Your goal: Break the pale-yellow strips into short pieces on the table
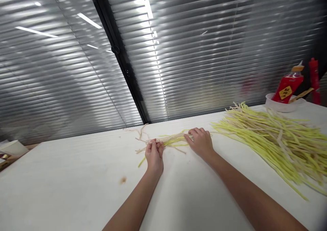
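Observation:
A small bundle of thin yellow and beige strands, fuzzy like pipe cleaners, lies on the white table between my hands. My left hand is closed in a pinch on the bundle's left part, and several loose ends stick out beyond it. My right hand curls over the right part of the same bundle, with its thumb toward the left hand. Its fingers hide part of what they grip. Some curly beige pieces lie just beyond my left hand.
A large pile of yellow and beige strands spreads over the table's right side. Behind it, a clear bowl holds a red bottle. Blinds behind glass rise along the back edge. A white container stands at far left.

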`<state>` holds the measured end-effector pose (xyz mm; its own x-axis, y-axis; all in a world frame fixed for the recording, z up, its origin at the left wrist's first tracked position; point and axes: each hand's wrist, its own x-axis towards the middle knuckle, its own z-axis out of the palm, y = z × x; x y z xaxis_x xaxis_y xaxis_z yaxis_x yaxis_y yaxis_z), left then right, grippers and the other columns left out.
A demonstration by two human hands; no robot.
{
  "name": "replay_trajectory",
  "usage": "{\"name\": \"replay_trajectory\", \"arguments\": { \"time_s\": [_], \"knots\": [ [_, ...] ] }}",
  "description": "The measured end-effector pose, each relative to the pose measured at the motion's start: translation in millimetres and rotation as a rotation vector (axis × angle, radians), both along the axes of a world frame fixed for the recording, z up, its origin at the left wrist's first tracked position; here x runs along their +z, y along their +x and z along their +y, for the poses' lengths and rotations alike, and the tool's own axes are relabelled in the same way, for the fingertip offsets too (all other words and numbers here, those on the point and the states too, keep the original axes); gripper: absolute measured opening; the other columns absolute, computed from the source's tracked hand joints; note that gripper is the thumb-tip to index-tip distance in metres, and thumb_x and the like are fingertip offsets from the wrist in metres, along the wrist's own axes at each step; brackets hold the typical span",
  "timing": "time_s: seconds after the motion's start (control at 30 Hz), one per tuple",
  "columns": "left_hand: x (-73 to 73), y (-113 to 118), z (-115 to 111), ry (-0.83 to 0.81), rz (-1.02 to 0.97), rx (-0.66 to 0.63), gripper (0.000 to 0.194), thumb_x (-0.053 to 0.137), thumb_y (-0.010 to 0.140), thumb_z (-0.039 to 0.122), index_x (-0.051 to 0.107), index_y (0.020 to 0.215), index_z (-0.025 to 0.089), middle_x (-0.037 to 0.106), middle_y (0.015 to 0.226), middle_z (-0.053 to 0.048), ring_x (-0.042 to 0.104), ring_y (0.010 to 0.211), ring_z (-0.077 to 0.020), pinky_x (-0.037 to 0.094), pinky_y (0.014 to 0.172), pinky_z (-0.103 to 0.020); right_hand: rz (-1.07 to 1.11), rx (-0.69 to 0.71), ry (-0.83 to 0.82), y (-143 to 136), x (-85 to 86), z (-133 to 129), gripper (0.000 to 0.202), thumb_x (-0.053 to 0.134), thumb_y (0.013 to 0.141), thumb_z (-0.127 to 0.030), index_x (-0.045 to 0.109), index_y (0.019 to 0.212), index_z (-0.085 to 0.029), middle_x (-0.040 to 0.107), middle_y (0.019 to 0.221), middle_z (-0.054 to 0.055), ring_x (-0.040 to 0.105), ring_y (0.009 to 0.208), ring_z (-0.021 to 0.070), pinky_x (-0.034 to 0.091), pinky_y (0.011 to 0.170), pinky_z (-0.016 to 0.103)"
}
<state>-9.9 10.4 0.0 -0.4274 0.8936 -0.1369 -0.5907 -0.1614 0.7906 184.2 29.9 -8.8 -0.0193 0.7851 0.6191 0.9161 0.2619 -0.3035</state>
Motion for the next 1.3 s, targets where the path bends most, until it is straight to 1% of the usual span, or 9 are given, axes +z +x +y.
{"name": "replay_trajectory", "arguments": {
  "time_s": [0.13,0.3,0.43,0.6,0.83,1.0,1.07,1.17,1.3],
  "knots": [
    [0.1,-1,0,0.01,-0.016,0.014,0.017,0.064,0.076,0.029,0.054,0.082,0.017,0.06,0.069,0.0,0.061,0.063,-0.0083,0.051,0.061,-0.019,0.13,0.012,-0.022,1,2.7,0,0.027,0.051,0.084,-0.045,0.059,0.076,-0.02,0.063,0.072,0.002,0.053,0.073,0.0182,0.029,0.069,0.03],
    [0.1,2,-4,0.046,0.048,-0.077,0.025,0.069,0.07,0.033,0.054,0.081,0.016,0.059,0.069,0.001,0.059,0.061,-0.0073,0.048,0.061,-0.018,0.558,0.124,0.027,0,6.1,1,0.023,0.054,0.081,-0.042,0.059,0.079,-0.02,0.06,0.066,-0.001,0.048,0.06,0.0136,0.037,0.064,0.027],
    [-1.6,6,-7,0.065,0.179,-0.15,0.027,0.07,0.068,0.036,0.055,0.079,0.016,0.057,0.067,0.003,0.056,0.058,-0.0067,0.043,0.058,-0.018,0.866,0.146,0.113,-4,14.9,-2,0.022,0.063,0.075,-0.041,0.062,0.077,-0.019,0.061,0.069,0.001,0.048,0.065,0.0148,0.042,0.068,0.028],
    [-7.7,8,-7,0.108,0.41,-0.247,0.026,0.065,0.073,0.04,0.055,0.073,0.016,0.057,0.068,0.002,0.055,0.058,-0.0081,0.043,0.061,-0.022,1.114,0.267,0.126,-10,21.9,-6,0.019,0.069,0.07,-0.036,0.063,0.072,-0.018,0.062,0.068,0.001,0.052,0.066,0.0152,0.044,0.067,0.03],
    [-7.5,11,-13,0.139,0.625,-0.428,0.024,0.062,0.076,0.039,0.059,0.082,0.015,0.059,0.069,-0.001,0.055,0.059,-0.0108,0.042,0.059,-0.023,0.999,0.457,0.045,-27,15.1,-15,0.01,0.067,0.073,-0.028,0.064,0.069,-0.019,0.062,0.071,0.001,0.055,0.069,0.0153,0.043,0.066,0.029],
    [-3.8,12,-15,0.174,0.59,-0.452,0.023,0.064,0.074,0.036,0.061,0.079,0.014,0.06,0.068,-0.001,0.055,0.057,-0.0111,0.042,0.058,-0.024,0.865,0.568,0.012,-37,10.7,-22,0.004,0.064,0.074,-0.023,0.064,0.073,-0.019,0.063,0.078,0.003,0.058,0.075,0.0163,0.045,0.066,0.028],
    [-2.5,11,-13,0.144,0.515,-0.405,0.023,0.066,0.072,0.036,0.061,0.079,0.014,0.06,0.065,0.0,0.055,0.056,-0.0107,0.041,0.059,-0.024,0.807,0.556,0.013,-39,9.3,-24,0.004,0.063,0.075,-0.023,0.063,0.073,-0.019,0.063,0.074,0.002,0.057,0.072,0.0155,0.045,0.066,0.028],
    [0.6,8,-11,0.112,0.362,-0.349,0.023,0.068,0.069,0.034,0.061,0.078,0.014,0.06,0.066,0.0,0.055,0.055,-0.0095,0.042,0.06,-0.024,0.797,0.447,-0.005,-40,6.8,-26,0.007,0.062,0.076,-0.026,0.063,0.077,-0.019,0.062,0.072,0.002,0.055,0.065,0.0141,0.046,0.064,0.027],
    [3.3,5,-9,0.085,0.271,-0.368,0.023,0.071,0.067,0.033,0.062,0.074,0.013,0.06,0.066,0.0,0.055,0.053,-0.0087,0.043,0.06,-0.024,0.9,0.346,-0.112,-38,4.0,-22,0.019,0.062,0.076,-0.034,0.062,0.086,-0.018,0.065,0.076,0.003,0.057,0.063,0.0144,0.048,0.06,0.026]
  ]
}}
